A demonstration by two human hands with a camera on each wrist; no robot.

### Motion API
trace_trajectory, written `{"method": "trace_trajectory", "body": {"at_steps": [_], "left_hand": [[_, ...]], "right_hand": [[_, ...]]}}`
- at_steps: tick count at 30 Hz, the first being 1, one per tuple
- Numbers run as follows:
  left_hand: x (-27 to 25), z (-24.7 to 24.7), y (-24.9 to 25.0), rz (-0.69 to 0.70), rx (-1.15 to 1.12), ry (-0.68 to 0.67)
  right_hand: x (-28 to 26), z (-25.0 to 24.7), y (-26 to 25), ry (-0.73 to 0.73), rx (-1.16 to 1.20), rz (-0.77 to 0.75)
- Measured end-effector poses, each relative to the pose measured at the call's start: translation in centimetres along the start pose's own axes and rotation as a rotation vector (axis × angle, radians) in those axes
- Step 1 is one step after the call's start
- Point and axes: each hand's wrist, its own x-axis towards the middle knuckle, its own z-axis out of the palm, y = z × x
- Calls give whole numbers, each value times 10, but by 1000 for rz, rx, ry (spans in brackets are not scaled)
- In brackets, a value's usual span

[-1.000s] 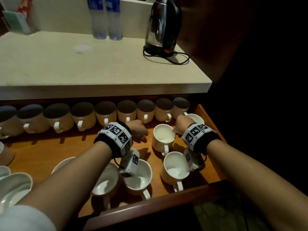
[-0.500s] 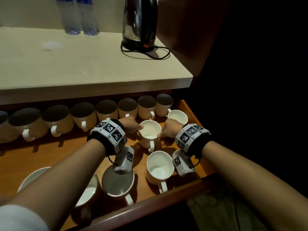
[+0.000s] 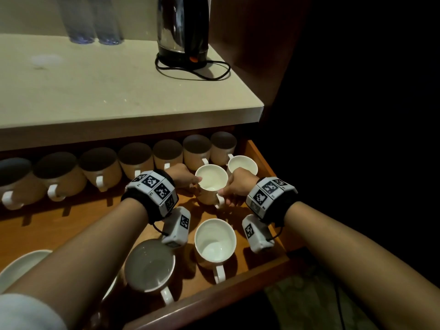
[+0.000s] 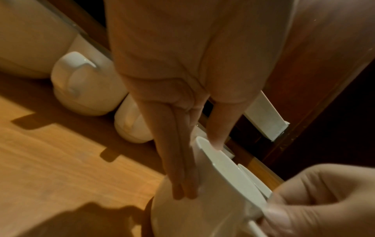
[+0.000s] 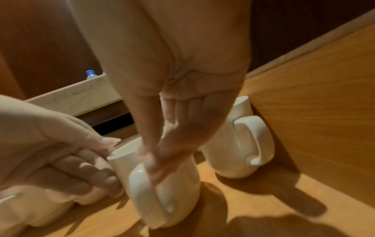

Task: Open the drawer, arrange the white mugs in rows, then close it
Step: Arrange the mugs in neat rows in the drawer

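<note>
The wooden drawer (image 3: 264,160) is pulled out. Several white mugs line its back (image 3: 137,158) under the counter. Both hands hold one upright white mug (image 3: 211,182) just in front of that row. My left hand (image 3: 196,181) pinches its rim, thumb inside and fingers down the outer wall (image 4: 183,184). My right hand (image 3: 225,194) pinches the mug's handle (image 5: 142,192) between thumb and fingers. Another mug (image 3: 242,164) stands close to its right by the drawer's side wall. Two more mugs (image 3: 215,241) (image 3: 150,270) stand nearer the drawer's front.
A beige countertop (image 3: 119,91) overhangs the back row. On it stand a steel kettle (image 3: 183,27) with a black cord and two water bottles (image 3: 92,20). More white crockery (image 3: 21,265) lies at the drawer's front left, partly behind my left forearm.
My right hand left the far-right mug and took the middle mug's handle. My left hand closed onto the same mug's rim. The head view shifted right.
</note>
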Motion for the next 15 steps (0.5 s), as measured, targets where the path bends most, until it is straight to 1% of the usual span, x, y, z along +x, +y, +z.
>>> {"method": "trace_trajectory", "body": {"at_steps": [4,7,12,15], "left_hand": [[7,3,2,-4,-11,9],[10,6,3,-6,-37,25],[6,6,8,-32,-113,-7],[6,7,8,-31,-93,-3]], "right_hand": [[12,0,2,68,17,14],[17,-4,6,84,-35,-5],[22,-3,8,120,-90,-17],[22,-3,10,137,-157,-51]]}}
